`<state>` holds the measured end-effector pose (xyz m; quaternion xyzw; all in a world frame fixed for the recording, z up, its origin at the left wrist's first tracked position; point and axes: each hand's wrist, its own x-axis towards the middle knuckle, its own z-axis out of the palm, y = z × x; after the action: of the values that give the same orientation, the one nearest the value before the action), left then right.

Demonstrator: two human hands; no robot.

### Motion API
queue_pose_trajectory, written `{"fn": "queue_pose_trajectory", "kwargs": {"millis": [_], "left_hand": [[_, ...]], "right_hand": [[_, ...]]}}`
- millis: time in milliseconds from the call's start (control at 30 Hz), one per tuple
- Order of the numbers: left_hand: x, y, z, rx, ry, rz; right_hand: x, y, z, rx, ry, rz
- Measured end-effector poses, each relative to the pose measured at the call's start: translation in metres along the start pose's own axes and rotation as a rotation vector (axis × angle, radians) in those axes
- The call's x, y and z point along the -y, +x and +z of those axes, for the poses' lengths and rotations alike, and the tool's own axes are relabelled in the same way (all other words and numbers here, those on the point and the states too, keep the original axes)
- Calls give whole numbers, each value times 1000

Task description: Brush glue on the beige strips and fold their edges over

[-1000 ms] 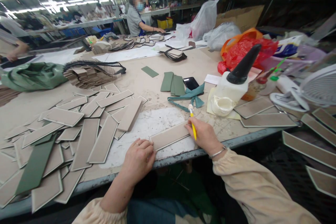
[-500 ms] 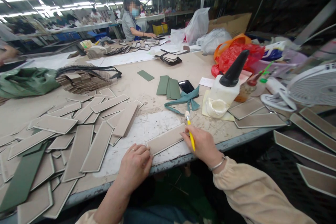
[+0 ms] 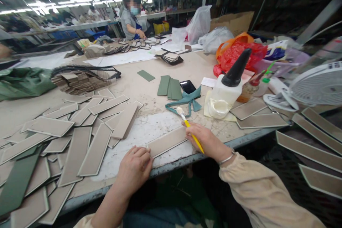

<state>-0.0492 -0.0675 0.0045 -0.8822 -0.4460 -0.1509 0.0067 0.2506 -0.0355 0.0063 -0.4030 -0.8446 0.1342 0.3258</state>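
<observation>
My right hand (image 3: 207, 139) is closed around a yellow-handled brush (image 3: 187, 124), its whitish bristles tilted up and to the left, above the table. Under and beside that hand lies a flat beige panel (image 3: 167, 142) with a pale edge, on a whitish worn patch of the table. At the panel's left end, my left hand (image 3: 135, 165) has its fingers drawn together and holds it down. A white glue bottle (image 3: 226, 94) with a black cone nozzle stands to the right, beside a small whitish round container (image 3: 220, 108).
Loose beige panels (image 3: 74, 149) overlap across the left side. Green pieces (image 3: 169, 87), a phone (image 3: 187, 86) and a teal cloth strip (image 3: 193, 96) lie beyond my hands. A fan (image 3: 317, 83) stands at right. Across the table, a person (image 3: 129, 19) handles pieces.
The brush has swung left and tilted more, its bristles now farther from the panel's right end. My right hand has turned slightly with it. My left hand stays on the panel.
</observation>
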Motion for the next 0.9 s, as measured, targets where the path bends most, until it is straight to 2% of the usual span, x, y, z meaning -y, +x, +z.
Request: {"fn": "queue_pose_trajectory", "kwargs": {"millis": [133, 333, 667, 900], "left_hand": [[-2, 2, -3, -5, -21, -4], [-2, 2, -3, -6, -24, -10], [-1, -1, -1, 33, -38, -32], [-2, 0, -1, 41, -48, -44]], "right_hand": [[-19, 2, -10, 100, 47, 4], [-24, 2, -7, 214, 80, 25], [-30, 1, -6, 251, 88, 61], [-26, 3, -7, 224, 66, 53]]}}
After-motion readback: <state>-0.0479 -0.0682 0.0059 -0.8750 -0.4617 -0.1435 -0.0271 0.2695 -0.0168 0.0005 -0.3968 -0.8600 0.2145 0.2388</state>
